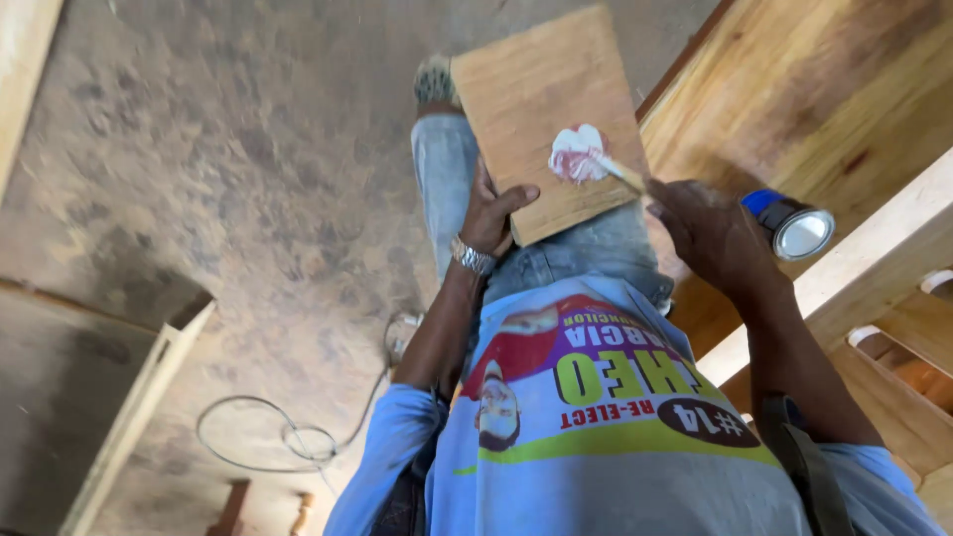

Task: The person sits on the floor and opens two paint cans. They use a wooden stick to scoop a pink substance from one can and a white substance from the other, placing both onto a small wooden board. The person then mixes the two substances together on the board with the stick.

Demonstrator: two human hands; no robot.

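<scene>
**Putty being worked on a plywood offcut**

Left hand (493, 213) grips the lower left corner of a small plywood board (541, 109), thumb lying over the face, fingers curled behind the edge. Metal watch (473, 256) on that wrist. Board sits tilted over the person's jeans-clad thigh, out in front of the torso.

Right hand (710, 233) is closed around the handle of a thin stick or putty tool (620, 174); fingers wrapped tight together. Tool tip sits in a blob of white-pink filler (576, 154) on the right side of the board face.

Just beside the right hand, a small can with blue body and shiny metal top (791, 225) lies on a pale wooden rail (874, 263). Varnished wood panel (824, 89) behind it.

Bare concrete floor (248, 179) below. A loop of white cable (298, 437) lies on it, lower left, near a leaning wooden frame (139, 407). Person wears a light blue printed shirt (596, 437).
</scene>
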